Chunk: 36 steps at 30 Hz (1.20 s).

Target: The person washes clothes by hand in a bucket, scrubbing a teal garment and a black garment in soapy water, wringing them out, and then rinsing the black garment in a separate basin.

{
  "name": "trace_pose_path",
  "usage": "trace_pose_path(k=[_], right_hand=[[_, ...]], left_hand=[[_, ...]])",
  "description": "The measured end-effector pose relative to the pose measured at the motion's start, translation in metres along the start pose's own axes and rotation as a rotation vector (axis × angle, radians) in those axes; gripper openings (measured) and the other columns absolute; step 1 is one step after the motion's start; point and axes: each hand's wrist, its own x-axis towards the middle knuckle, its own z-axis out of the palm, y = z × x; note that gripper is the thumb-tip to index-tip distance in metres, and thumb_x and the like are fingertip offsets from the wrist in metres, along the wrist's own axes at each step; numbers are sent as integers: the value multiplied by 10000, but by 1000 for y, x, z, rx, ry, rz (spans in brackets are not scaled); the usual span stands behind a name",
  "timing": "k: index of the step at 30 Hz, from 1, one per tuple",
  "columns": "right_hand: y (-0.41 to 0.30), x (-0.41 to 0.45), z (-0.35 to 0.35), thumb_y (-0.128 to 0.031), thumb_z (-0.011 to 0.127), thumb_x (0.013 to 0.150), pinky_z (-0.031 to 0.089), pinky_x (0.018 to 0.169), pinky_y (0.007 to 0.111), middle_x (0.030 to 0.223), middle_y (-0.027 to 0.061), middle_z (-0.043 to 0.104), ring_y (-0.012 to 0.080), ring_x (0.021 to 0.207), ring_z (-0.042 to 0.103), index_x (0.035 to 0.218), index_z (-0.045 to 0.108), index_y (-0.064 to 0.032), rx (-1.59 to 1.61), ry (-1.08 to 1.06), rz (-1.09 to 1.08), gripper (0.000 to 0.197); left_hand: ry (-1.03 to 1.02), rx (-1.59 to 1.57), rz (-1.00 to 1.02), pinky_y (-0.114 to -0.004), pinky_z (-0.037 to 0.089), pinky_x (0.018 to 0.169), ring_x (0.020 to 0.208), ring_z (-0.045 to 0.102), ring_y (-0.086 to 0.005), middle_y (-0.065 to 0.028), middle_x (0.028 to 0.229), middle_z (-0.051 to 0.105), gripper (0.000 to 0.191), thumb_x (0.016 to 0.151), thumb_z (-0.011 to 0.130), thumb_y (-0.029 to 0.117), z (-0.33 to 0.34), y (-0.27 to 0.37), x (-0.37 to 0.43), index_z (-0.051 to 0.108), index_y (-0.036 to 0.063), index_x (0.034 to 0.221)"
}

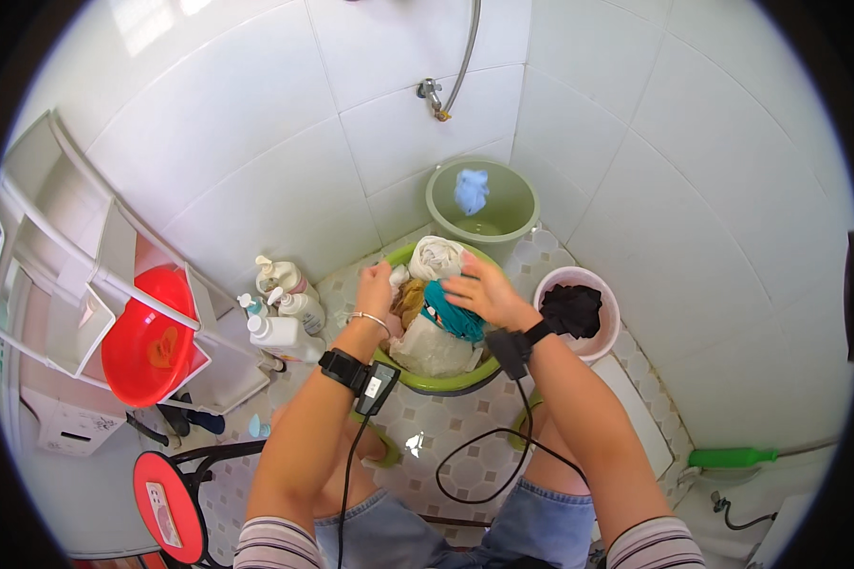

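Note:
A green basin [438,386] stands between my knees, heaped with damp-looking laundry. In it are a coiled white cloth [435,257], a teal cloth [450,313], a mustard-coloured cloth [410,299] and a pale translucent piece [430,348]. My left hand [376,290] is above the basin's left rim, fingers curled; whether anything is in them is hidden. My right hand [485,290] hovers by the teal cloth, holding nothing, fingers apart. Beyond, a light-blue cloth [472,190] shows within the mouth of a grey-green bucket [526,206]; whether it is in mid-air or against the wall I cannot tell.
To the right, a pink tub [610,299] holds a black cloth [573,311]. Several detergent bottles [285,334] stand left, beside a white rack [103,242] with a red basin [132,355]. A tap [430,91] projects from the wall. A red stool [185,491] bears a phone [162,513]. Cables [441,455] trail from my wrists.

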Motion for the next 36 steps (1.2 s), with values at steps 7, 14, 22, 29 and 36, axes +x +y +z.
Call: trace_pose_path(k=[7, 14, 22, 29, 36], right_hand=[[46, 12, -70, -145, 661, 657, 358, 815, 445, 1060, 137, 444, 320, 1001, 455, 979, 542, -73, -2361, 653, -1008, 351], [29, 2, -31, -179, 668, 684, 437, 755, 374, 968, 159, 566, 311, 876, 561, 1009, 557, -46, -1867, 367, -607, 369], [-6, -64, 51, -126, 583, 772, 444, 771, 249, 990, 73, 586, 133, 889, 559, 1144, 491, 40, -644, -233, -369, 417], [-35, -83, 36, -152, 549, 808, 442, 738, 243, 960, 37, 579, 101, 869, 538, 1099, 505, 17, -619, -138, -391, 339], [-31, -56, -40, -224, 562, 780, 430, 713, 413, 877, 195, 594, 370, 770, 555, 674, 638, -48, -1973, 527, -881, 219]], left_hand=[[-140, 11, -254, -232, 374, 645, 682, 437, -103, 1, 771, 496, 272, 808, 505, 294, 8, -5, -15, 530, 37, 894], [-431, 740, 78, -333, 409, 805, 934, 500, -255, -140, 992, 518, 530, 662, 665, 245, 12, -61, 11, 455, 52, 1109], [-390, 822, 435, -385, 335, 964, 1155, 393, -331, -194, 1217, 408, 1021, 462, 799, 109, 0, -34, 7, 263, 156, 1330], [-547, 406, 168, -227, 391, 554, 596, 443, -62, 37, 630, 473, 205, 664, 698, 80, -13, -25, 12, 503, 59, 724], [-463, 486, 92, -201, 391, 534, 570, 466, -61, 38, 631, 484, 170, 693, 650, 66, -40, 8, 19, 484, 88, 727]])
